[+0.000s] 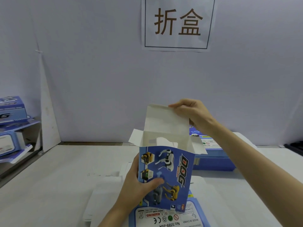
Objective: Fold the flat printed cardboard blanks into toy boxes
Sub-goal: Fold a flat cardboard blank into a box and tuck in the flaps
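Observation:
A blue printed toy box (170,176) with robot dogs and the word DOG stands upright at the middle, its top open. My left hand (139,182) grips its left side, thumb across the printed front. My right hand (190,112) pinches the top edge of the tall white lid flap (165,120), which stands up behind the opening. Small white side flaps (135,138) stick out left and right. The box stands on flat blanks (165,217) at the near edge, printed side up with a warning label.
A stack of flat blue blanks (214,159) lies behind the box on the right. Folded blue boxes (12,112) are piled on a shelf at the far left. White sheets (105,199) lie under the work area. A paper sign (178,23) hangs on the grey wall.

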A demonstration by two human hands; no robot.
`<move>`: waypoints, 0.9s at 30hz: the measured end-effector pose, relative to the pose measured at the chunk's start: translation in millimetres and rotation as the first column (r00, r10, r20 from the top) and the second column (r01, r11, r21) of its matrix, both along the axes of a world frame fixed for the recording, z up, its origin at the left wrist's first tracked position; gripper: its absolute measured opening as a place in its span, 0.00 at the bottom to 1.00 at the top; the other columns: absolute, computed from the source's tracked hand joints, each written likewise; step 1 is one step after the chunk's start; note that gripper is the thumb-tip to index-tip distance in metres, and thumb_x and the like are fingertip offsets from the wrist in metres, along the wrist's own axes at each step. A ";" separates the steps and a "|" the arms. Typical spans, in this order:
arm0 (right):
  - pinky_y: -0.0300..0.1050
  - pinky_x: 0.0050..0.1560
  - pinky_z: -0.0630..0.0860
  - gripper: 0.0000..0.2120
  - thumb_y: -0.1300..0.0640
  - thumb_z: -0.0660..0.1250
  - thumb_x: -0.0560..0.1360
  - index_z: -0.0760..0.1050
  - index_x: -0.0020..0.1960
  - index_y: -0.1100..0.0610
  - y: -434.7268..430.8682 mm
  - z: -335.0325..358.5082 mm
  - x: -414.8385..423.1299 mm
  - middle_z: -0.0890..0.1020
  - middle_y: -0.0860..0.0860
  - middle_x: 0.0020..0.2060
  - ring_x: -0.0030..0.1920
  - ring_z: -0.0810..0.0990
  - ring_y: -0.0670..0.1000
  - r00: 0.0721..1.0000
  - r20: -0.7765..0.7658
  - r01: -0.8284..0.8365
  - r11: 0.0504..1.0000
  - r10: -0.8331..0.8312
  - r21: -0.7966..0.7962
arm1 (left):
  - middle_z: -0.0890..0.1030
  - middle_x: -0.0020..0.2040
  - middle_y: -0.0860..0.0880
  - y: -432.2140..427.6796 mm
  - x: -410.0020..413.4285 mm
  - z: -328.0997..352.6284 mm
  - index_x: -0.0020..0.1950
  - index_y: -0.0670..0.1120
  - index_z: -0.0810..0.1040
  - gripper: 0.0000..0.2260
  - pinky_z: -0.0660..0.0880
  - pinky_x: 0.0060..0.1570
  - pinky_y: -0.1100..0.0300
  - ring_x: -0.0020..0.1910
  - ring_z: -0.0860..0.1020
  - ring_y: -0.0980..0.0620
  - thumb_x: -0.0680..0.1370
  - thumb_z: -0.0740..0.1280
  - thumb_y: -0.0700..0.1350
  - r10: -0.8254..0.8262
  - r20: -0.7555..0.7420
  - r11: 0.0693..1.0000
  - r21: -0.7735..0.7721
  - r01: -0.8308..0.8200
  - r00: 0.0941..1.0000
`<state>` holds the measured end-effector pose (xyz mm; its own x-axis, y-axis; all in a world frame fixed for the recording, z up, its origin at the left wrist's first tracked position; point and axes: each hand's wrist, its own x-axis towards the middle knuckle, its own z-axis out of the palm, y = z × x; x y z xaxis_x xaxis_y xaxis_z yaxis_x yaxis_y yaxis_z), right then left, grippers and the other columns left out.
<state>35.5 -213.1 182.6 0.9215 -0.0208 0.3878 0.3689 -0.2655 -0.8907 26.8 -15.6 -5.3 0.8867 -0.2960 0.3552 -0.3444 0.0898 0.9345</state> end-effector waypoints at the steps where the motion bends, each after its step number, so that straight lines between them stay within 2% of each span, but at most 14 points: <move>1: 0.34 0.25 0.71 0.05 0.59 0.68 0.75 0.81 0.43 0.55 3.6 6.7 -2.5 0.80 0.46 0.29 0.28 0.75 0.45 0.998 -0.051 -0.025 0.999 0.027 0.047 | 0.82 0.50 0.64 -0.1 0.2 0.3 0.62 0.50 0.71 0.31 0.76 0.38 0.71 0.48 0.82 0.63 0.62 0.76 0.51 0.000 0.005 1.000 -0.001 0.000 1.000; 3: 0.34 0.27 0.73 0.07 0.52 0.69 0.74 0.80 0.42 0.55 8.8 16.6 -3.6 0.81 0.47 0.30 0.29 0.78 0.46 0.989 -0.126 -0.061 0.994 0.072 0.091 | 0.83 0.49 0.61 -0.1 0.9 0.6 0.62 0.48 0.71 0.31 0.77 0.38 0.71 0.48 0.82 0.60 0.62 0.76 0.50 -0.001 0.008 1.000 -0.009 0.001 1.000; 6: 0.37 0.30 0.77 0.02 0.58 0.70 0.75 0.81 0.45 0.52 11.7 18.8 -6.2 0.84 0.48 0.33 0.32 0.81 0.47 0.986 -0.142 -0.083 0.995 0.089 0.045 | 0.83 0.53 0.59 0.7 0.4 0.8 0.64 0.50 0.70 0.31 0.78 0.40 0.68 0.51 0.82 0.58 0.64 0.79 0.48 -0.028 -0.001 0.999 -0.024 0.028 1.000; 8: 0.40 0.35 0.80 0.08 0.61 0.71 0.74 0.81 0.48 0.50 8.6 14.0 -7.0 0.85 0.49 0.37 0.34 0.82 0.47 0.995 -0.095 -0.033 0.999 0.033 -0.003 | 0.82 0.53 0.62 0.3 -0.4 -1.1 0.64 0.53 0.69 0.30 0.78 0.40 0.69 0.51 0.82 0.60 0.66 0.78 0.50 -0.051 -0.016 0.999 0.001 0.051 0.999; 10: 0.40 0.37 0.79 0.08 0.62 0.72 0.73 0.81 0.46 0.49 9.7 7.8 -7.4 0.85 0.50 0.37 0.33 0.81 0.46 0.996 -0.022 0.084 0.995 -0.085 -0.053 | 0.82 0.51 0.66 4.1 0.1 -2.4 0.64 0.54 0.68 0.30 0.77 0.39 0.69 0.51 0.81 0.63 0.65 0.77 0.51 -0.091 -0.061 0.994 0.062 0.095 0.994; 13: 0.35 0.29 0.74 0.05 0.59 0.70 0.75 0.81 0.43 0.50 15.1 0.7 -4.3 0.82 0.49 0.35 0.31 0.78 0.46 0.983 0.012 0.185 0.981 -0.185 -0.058 | 0.82 0.55 0.62 18.5 6.0 1.3 0.68 0.55 0.66 0.33 0.80 0.47 0.62 0.54 0.81 0.59 0.68 0.79 0.48 -0.278 -0.126 0.904 0.300 0.304 0.952; 15: 0.36 0.27 0.72 0.06 0.52 0.66 0.78 0.81 0.47 0.51 10.6 0.0 -4.3 0.80 0.50 0.36 0.31 0.77 0.47 0.988 -0.040 0.151 0.982 -0.148 0.115 | 0.82 0.57 0.55 30.2 13.8 4.2 0.69 0.57 0.65 0.35 0.80 0.51 0.56 0.56 0.81 0.52 0.67 0.79 0.46 -0.369 -0.148 0.846 0.356 0.397 0.918; 17: 0.40 0.32 0.75 0.10 0.51 0.59 0.81 0.78 0.52 0.53 -2.9 -4.9 -7.8 0.81 0.52 0.41 0.33 0.79 0.48 0.986 -0.054 0.167 0.896 -0.159 0.411 | 0.82 0.58 0.50 42.1 18.6 11.7 0.68 0.60 0.66 0.36 0.80 0.51 0.53 0.56 0.81 0.48 0.66 0.80 0.44 -0.353 -0.166 0.886 0.257 0.386 0.921; 18: 0.42 0.35 0.77 0.10 0.53 0.58 0.81 0.76 0.54 0.55 -10.3 -13.4 -10.4 0.82 0.54 0.44 0.36 0.81 0.50 0.966 -0.028 0.236 0.823 -0.259 0.517 | 0.82 0.58 0.49 48.2 20.7 16.0 0.68 0.60 0.68 0.36 0.80 0.52 0.51 0.56 0.81 0.47 0.65 0.80 0.44 -0.300 -0.153 0.925 0.195 0.327 0.941; 20: 0.47 0.42 0.79 0.08 0.61 0.54 0.81 0.72 0.54 0.58 -18.2 -42.4 -17.0 0.82 0.60 0.46 0.39 0.82 0.55 0.835 -0.019 0.465 0.686 -0.550 0.559 | 0.83 0.57 0.48 63.5 26.4 23.0 0.68 0.58 0.69 0.34 0.80 0.50 0.53 0.55 0.82 0.46 0.64 0.78 0.49 -0.169 -0.150 0.983 0.048 0.178 0.974; 21: 0.49 0.43 0.79 0.09 0.64 0.54 0.80 0.71 0.52 0.58 -14.9 -62.1 -20.3 0.82 0.60 0.45 0.40 0.81 0.57 0.765 -0.021 0.559 0.647 -0.644 0.518 | 0.83 0.56 0.49 70.9 29.6 25.6 0.67 0.56 0.70 0.33 0.80 0.47 0.55 0.54 0.82 0.46 0.64 0.77 0.51 -0.112 -0.167 0.994 -0.026 0.109 0.980; 23: 0.48 0.43 0.79 0.10 0.67 0.55 0.79 0.73 0.48 0.57 6.5 -104.1 -25.5 0.81 0.53 0.41 0.44 0.82 0.59 0.766 0.035 0.597 0.732 -0.641 0.329 | 0.84 0.54 0.49 83.9 35.1 29.2 0.65 0.53 0.72 0.28 0.81 0.45 0.55 0.53 0.83 0.46 0.68 0.77 0.49 -0.038 -0.211 0.988 -0.152 0.006 0.977; 25: 0.36 0.43 0.77 0.14 0.67 0.59 0.78 0.76 0.45 0.50 37.1 -136.9 -26.5 0.83 0.47 0.42 0.47 0.82 0.55 0.895 0.087 0.442 0.897 -0.438 -0.026 | 0.83 0.56 0.44 94.5 38.6 32.3 0.64 0.49 0.74 0.24 0.81 0.46 0.51 0.54 0.82 0.44 0.69 0.73 0.49 -0.026 -0.288 0.960 -0.274 -0.057 0.957; 27: 0.31 0.55 0.73 0.14 0.61 0.60 0.80 0.77 0.54 0.43 66.3 -161.9 -22.3 0.80 0.43 0.57 0.61 0.76 0.48 0.991 0.000 0.125 0.915 -0.136 -0.384 | 0.80 0.60 0.39 104.5 40.2 34.1 0.64 0.44 0.75 0.24 0.81 0.47 0.48 0.55 0.81 0.40 0.70 0.70 0.50 -0.010 -0.386 0.931 -0.339 -0.132 0.922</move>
